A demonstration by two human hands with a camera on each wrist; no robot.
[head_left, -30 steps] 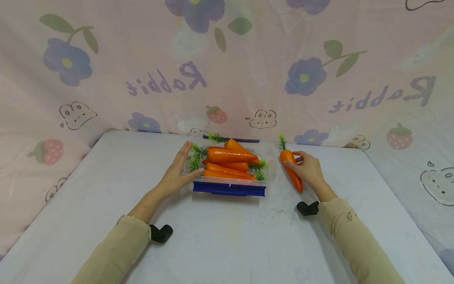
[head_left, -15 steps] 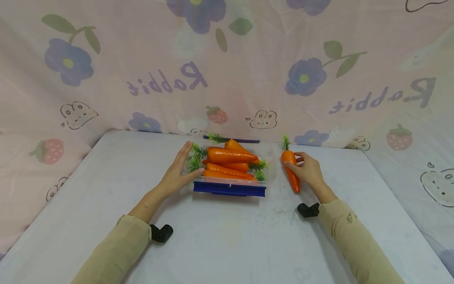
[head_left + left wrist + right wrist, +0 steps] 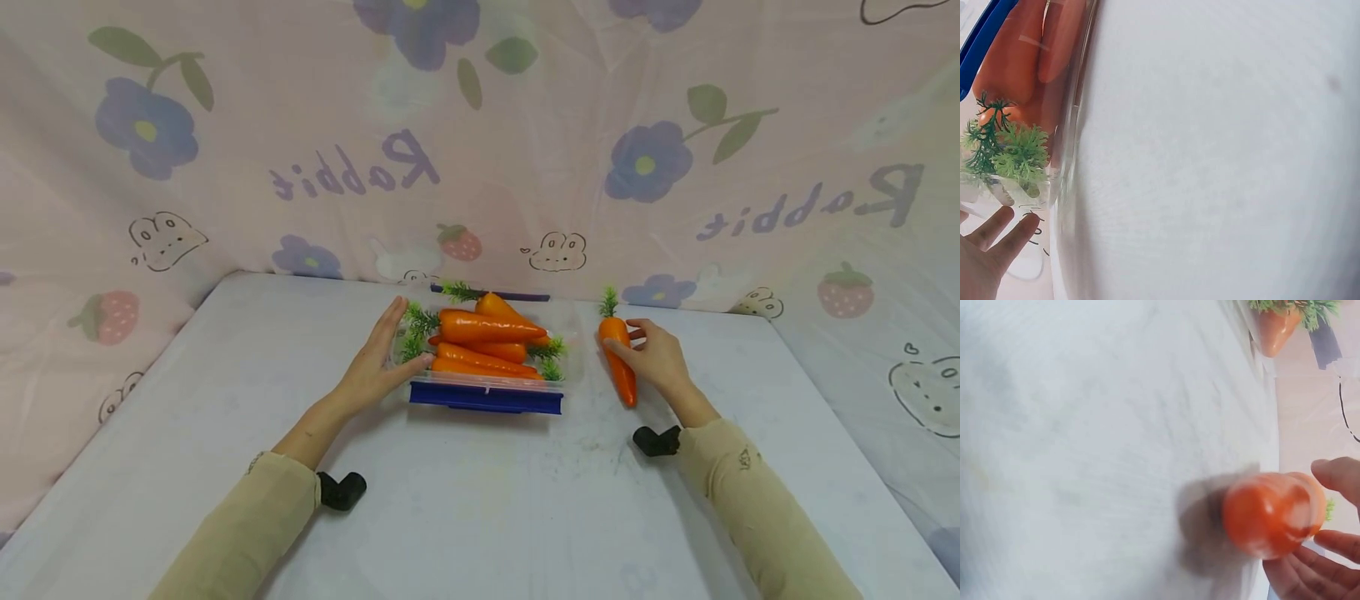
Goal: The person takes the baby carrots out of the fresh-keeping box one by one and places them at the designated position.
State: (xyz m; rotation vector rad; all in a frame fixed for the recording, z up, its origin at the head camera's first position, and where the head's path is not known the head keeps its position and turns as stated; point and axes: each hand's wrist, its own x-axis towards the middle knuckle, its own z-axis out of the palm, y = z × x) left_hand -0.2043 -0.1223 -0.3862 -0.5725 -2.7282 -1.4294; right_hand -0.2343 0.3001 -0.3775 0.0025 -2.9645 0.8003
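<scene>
My left hand (image 3: 375,362) lies at the left end of a clear plastic box (image 3: 570,354), thumb and fingers spread with the fingers straight. In the left wrist view, fingertips (image 3: 1025,225) are at the box's end wall; contact is hard to tell. Several orange toy carrots (image 3: 491,325) with green leafy tops lie inside. To the right of the box, my right hand (image 3: 660,358) holds another carrot (image 3: 622,379) between thumb and fingers, leafy top away from me. In the right wrist view this carrot (image 3: 1266,515) casts a shadow on the table.
The box has a blue clip flap (image 3: 485,398) hanging at its front and another blue flap (image 3: 517,297) at the back. Both stand on a white table (image 3: 480,500). A patterned cloth (image 3: 495,183) hangs behind. Black wrist mounts (image 3: 343,492) show at both sleeves.
The carrot in my right hand has turned slightly, its leafy top shifting right and its tip a little left. My left hand and the box look unmoved.
</scene>
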